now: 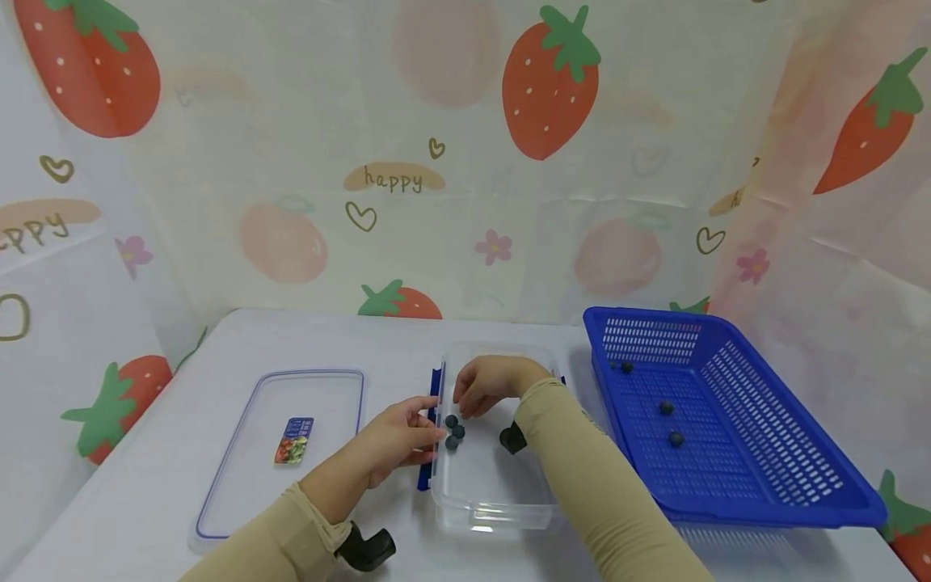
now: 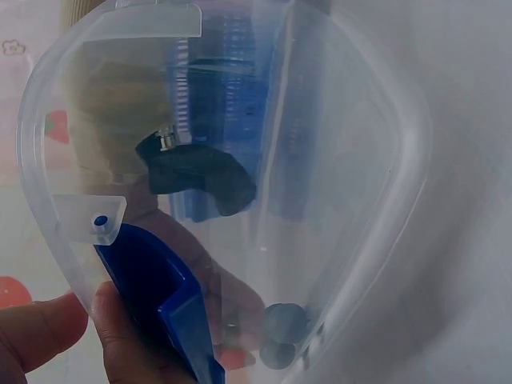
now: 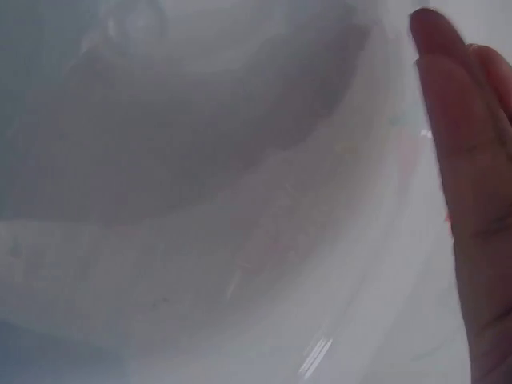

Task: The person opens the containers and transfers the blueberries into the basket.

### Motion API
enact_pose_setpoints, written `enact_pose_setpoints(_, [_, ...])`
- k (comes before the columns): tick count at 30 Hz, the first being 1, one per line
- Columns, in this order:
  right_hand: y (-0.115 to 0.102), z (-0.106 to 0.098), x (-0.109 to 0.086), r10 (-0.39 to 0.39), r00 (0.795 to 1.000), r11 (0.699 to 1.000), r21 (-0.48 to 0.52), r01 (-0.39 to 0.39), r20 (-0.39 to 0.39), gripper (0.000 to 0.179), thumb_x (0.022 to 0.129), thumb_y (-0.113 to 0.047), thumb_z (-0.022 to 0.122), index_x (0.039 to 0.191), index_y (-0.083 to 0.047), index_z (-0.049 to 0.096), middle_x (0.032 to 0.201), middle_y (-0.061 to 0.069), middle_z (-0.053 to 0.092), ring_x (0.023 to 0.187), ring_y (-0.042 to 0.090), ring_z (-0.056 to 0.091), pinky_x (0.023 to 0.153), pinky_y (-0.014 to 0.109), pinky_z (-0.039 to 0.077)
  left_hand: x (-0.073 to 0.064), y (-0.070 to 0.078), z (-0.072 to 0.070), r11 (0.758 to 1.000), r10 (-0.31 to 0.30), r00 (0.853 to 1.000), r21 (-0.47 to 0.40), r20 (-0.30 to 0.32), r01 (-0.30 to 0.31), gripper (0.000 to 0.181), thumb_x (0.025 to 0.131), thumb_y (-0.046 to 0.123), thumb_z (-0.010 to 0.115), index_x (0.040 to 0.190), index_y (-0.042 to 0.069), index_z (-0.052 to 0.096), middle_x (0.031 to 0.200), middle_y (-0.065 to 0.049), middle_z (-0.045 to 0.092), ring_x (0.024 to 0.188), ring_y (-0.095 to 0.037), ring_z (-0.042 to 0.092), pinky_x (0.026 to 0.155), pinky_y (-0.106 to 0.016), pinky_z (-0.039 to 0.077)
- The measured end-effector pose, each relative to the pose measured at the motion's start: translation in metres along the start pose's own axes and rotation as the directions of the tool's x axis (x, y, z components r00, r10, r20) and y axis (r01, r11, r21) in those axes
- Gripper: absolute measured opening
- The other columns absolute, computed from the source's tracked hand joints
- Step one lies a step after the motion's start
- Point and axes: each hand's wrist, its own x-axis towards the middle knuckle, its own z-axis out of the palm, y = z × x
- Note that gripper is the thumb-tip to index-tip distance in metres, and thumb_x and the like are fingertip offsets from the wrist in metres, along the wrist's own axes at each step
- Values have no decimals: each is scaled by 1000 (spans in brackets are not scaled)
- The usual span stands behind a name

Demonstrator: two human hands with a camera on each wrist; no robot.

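Observation:
A clear plastic box (image 1: pixel 502 477) with blue side latches stands at the middle of the table. My left hand (image 1: pixel 403 436) holds its left side, beside the blue latch (image 2: pixel 152 296); in the left wrist view the thumb and a finger are at the rim. Inside, three dark blueberries (image 1: pixel 458 432) lie together along the left wall. My right hand (image 1: pixel 498 381) reaches into the box from above, fingers pointing down just behind the berries. In the right wrist view its fingers (image 3: pixel 472 184) look fairly straight, with no berry visible at them.
A blue perforated basket (image 1: pixel 735 513) with several blueberries (image 1: pixel 676 439) in it stands on the right. On the left lies a clear lid (image 1: pixel 240 477) bearing a colourful label (image 1: pixel 294 440). Behind the table hangs a strawberry-printed cloth (image 1: pixel 465 242).

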Motion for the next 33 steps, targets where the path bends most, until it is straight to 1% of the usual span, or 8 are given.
enact_pose_setpoints(7, [4,5,5,3,1000,1000,10,-4,28,12,83,-2,62,95,-1,65,90,10,67,82,21,65,75,31,54,1,-3,0,1000,1,1000,-10,4,-1,58,86,10,62,138,7,35,90,-10,55,83,-23,56,74,-30,54])
enact_pose_setpoints(15, [6,8,9,0,999,1000,12,0,47,12,83,0,62,94,-1,66,90,10,67,80,20,65,74,32,55,1,-5,0,1000,2,1000,4,-3,-2,59,87,11,62,139,8,35,95,-13,56,85,-23,57,74,-32,55])
enact_pose_setpoints(23, [4,6,8,-46,997,997,62,42,59,13,86,2,57,96,1,65,92,11,67,84,22,65,76,32,54,0,-2,0,1000,3,1000,-5,0,-3,59,86,12,62,138,8,35,93,-11,55,80,-19,55,74,-30,54])
enact_pose_setpoints(28, [5,4,8,-65,996,995,83,59,64,12,84,4,59,95,2,64,91,10,67,85,20,65,76,32,54,0,-2,0,1000,6,1000,-8,3,-6,58,86,11,62,138,7,36,92,-11,55,79,-19,55,74,-30,54])
enact_pose_setpoints(33, [4,2,7,-86,995,992,93,81,56,9,83,3,60,91,2,63,89,10,67,82,19,64,76,32,54,1,-2,0,1000,6,1000,-11,3,-6,57,86,11,62,138,8,36,91,-10,55,79,-18,55,74,-30,54])
